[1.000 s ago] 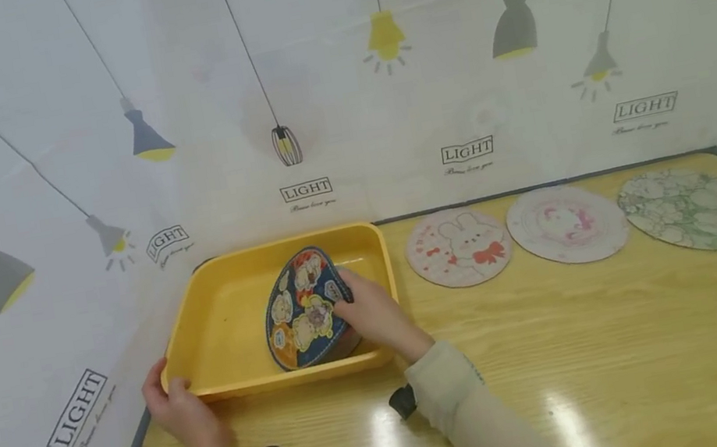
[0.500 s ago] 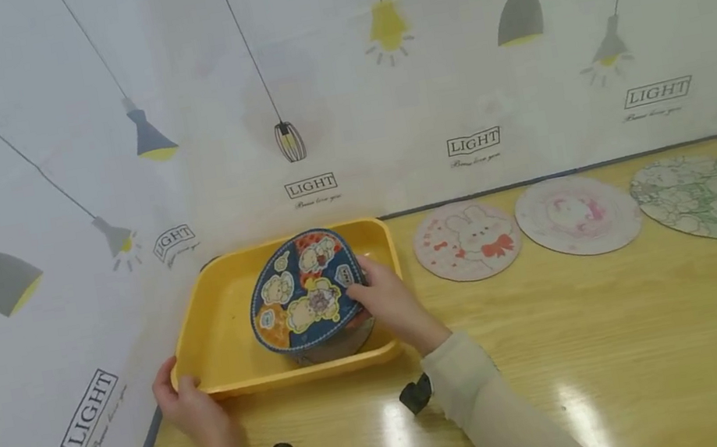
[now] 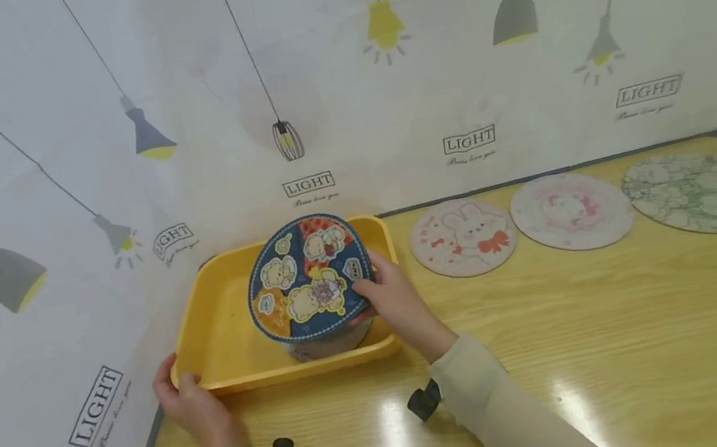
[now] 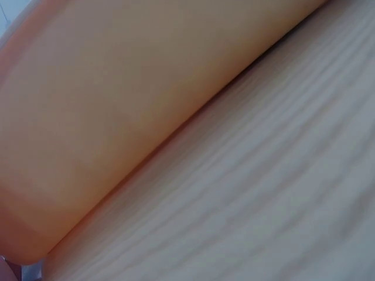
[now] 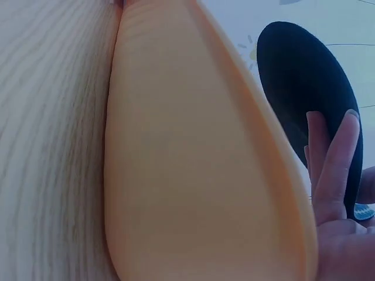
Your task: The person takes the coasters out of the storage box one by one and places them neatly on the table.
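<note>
My right hand (image 3: pixel 405 310) pinches the right edge of a round mat (image 3: pixel 304 280) with a blue patchwork bear print, thumb on top and fingers beneath. The mat is raised over the yellow tray (image 3: pixel 218 318); its black underside shows in the right wrist view, with fingers (image 5: pixel 337 158) spread against it. Below it in the tray lies another round mat (image 3: pixel 325 345), mostly covered, with a pale greyish print. My left hand (image 3: pixel 196 409) grips the tray's front left corner, thumb over the rim. The left wrist view shows mostly the tray's outer wall (image 4: pixel 117 105).
Right of the tray, three round mats lie in a row along the table's back edge: a pink rabbit mat (image 3: pixel 464 237), a white-and-pink mat (image 3: pixel 572 211) and a green floral mat (image 3: pixel 698 193). A lamp-printed curtain (image 3: pixel 354 113) hangs behind the wooden table (image 3: pixel 564 347).
My right hand has lifted the blue bear mat up from the tray and turned its printed face flatter to the head view, uncovering more of the mat below. The left hand stays on the tray corner.
</note>
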A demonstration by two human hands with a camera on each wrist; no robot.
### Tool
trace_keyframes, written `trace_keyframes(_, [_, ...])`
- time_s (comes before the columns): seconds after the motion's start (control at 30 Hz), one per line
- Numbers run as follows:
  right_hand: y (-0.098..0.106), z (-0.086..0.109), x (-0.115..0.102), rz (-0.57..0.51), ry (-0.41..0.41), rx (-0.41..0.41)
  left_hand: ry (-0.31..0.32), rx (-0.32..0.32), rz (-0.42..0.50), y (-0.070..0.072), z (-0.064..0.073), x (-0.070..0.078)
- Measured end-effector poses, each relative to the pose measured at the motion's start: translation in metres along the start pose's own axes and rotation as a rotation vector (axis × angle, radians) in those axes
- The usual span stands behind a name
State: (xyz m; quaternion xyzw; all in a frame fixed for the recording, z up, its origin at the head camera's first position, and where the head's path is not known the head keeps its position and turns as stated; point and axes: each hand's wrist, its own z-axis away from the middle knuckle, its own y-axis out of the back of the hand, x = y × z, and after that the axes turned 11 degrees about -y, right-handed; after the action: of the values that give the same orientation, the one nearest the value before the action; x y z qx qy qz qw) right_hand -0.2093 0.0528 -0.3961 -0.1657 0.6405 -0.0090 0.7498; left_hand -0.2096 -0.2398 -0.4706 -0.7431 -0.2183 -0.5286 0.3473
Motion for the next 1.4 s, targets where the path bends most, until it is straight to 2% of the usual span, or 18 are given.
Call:
trace_keyframes(0.23, [0.011,0.0,0.009,-0.061,-0.049,0.015,0.018,0.011,0.035,-0.001,0.0,0.002])
trace_keyframes(0.47, [0.024,0.012,0.006,-0.031,-0.08,0.049,0.032,0.002,0.02,-0.004,-0.001,0.004])
trace_keyframes(0.83, [0.05,0.035,0.003,-0.043,-0.064,0.038,0.024,-0.014,-0.029,-0.004,-0.001,0.002])
trace_keyframes(1.0, [0.07,0.046,0.001,-0.044,-0.048,0.082,0.019,-0.008,-0.056,-0.001,-0.001,0.004])
trace_keyframes(1.1, [0.083,0.055,0.0,-0.012,-0.029,0.121,0.032,-0.013,-0.041,0.0,-0.002,0.005])
trace_keyframes(1.4, [0.109,0.078,0.001,0.05,0.02,0.158,0.053,-0.004,0.02,0.0,-0.002,0.006])
